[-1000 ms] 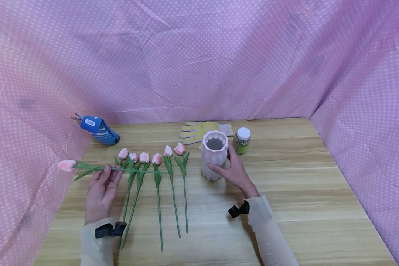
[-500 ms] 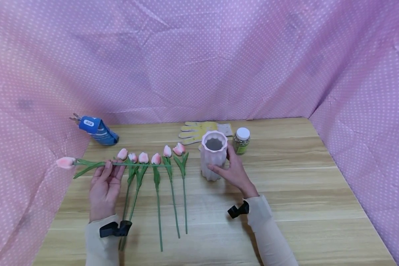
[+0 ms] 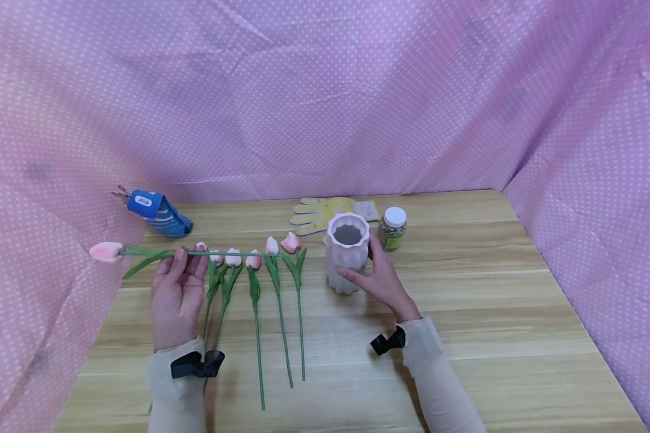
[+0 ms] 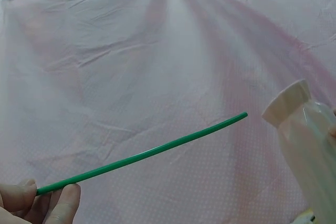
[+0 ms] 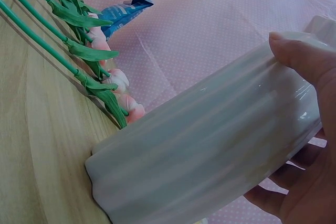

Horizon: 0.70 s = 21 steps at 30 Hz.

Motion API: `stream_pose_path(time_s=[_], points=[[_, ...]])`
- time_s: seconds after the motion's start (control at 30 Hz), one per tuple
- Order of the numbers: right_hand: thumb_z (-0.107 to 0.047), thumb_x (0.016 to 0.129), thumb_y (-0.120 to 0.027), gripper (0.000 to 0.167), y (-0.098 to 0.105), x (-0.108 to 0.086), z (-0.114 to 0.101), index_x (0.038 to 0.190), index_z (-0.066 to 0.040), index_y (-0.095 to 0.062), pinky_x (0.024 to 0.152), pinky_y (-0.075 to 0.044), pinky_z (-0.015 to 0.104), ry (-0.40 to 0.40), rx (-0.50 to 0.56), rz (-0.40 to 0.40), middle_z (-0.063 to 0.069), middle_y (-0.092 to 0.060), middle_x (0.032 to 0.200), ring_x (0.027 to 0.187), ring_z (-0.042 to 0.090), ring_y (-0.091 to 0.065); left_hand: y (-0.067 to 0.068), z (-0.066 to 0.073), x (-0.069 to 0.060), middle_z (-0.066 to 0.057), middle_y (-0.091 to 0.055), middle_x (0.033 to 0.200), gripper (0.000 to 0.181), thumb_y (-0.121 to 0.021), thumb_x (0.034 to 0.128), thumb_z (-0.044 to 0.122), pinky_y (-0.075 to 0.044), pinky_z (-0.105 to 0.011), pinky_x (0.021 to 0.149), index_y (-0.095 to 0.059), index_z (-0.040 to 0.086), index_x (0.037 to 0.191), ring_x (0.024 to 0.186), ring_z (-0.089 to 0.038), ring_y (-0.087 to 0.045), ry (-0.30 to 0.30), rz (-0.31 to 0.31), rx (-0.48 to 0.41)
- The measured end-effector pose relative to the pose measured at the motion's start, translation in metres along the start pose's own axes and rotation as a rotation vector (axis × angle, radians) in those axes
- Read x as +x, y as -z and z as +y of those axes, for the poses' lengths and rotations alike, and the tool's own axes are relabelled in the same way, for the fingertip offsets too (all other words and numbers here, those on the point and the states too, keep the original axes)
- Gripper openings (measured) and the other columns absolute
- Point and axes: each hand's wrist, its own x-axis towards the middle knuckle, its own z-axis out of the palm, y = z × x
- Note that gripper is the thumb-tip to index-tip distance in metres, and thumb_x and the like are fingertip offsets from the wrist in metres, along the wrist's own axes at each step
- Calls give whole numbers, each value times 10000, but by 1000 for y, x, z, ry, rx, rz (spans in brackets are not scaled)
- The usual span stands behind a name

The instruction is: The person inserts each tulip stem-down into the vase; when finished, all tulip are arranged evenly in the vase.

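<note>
My left hand (image 3: 177,300) pinches the stem of a pink tulip (image 3: 106,251) held sideways, bloom to the left, above the row of tulips. In the left wrist view its bare green stem (image 4: 157,150) points towards the vase (image 4: 307,140), its tip short of the rim. My right hand (image 3: 381,276) grips the right side of the white fluted vase (image 3: 346,264), which stands upright on the table. The right wrist view has thumb and fingers around the vase (image 5: 199,145). Several tulips (image 3: 254,288) lie side by side, stems towards me, left of the vase.
Behind the vase lies a yellow and white glove (image 3: 325,210). A white-lidded jar (image 3: 393,228) stands close to its right. At the back left is a blue package (image 3: 165,216) with a metal tool tip sticking out. Pink dotted cloth (image 3: 325,108) hangs around the wooden table (image 3: 493,300).
My left hand has moved up and slightly right with the tulip, whose stem has levelled out and now crosses the other blooms. My right hand stays on the vase.
</note>
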Motion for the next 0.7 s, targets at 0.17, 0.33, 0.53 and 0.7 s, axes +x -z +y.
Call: stream_pose_path(time_s=[0.17,0.33,0.53,0.7], points=[[-247,814,-842,914,0,1,-1,1546,-211,-297,1168,-411,553,-8,0,-2,69,-463,1534,1410,296,-472,-9,-9,3,-260,-681,842,137,-519,961,-98,-650,-462,743,-608,-116,858,799,-376,-710,-29,-26,7],[-257,812,-844,921,0,1,-1,1549,-218,-293,1175,-408,543,-16,-3,0,63,-453,1543,1420,292,-463,-18,-17,7,-257,-694,848,138,-517,965,-92,-653,-445,724,-633,-112,893,803,-370,-724,-35,-41,40],[-260,811,-845,918,0,0,-1,1546,-222,-297,1174,-411,541,-22,0,1,57,-454,1540,1417,290,-465,-34,-29,12,-238,-692,848,113,-522,967,-96,-654,-429,730,-617,-96,906,808,-351,-726,-31,-49,78],[-261,815,-842,911,0,-1,-2,1545,-219,-299,1178,-402,549,-29,9,-4,60,-452,1543,1422,295,-459,-45,-42,18,-225,-704,840,127,-524,968,-101,-656,-414,729,-627,-89,894,797,-335,-739,-36,-80,128]])
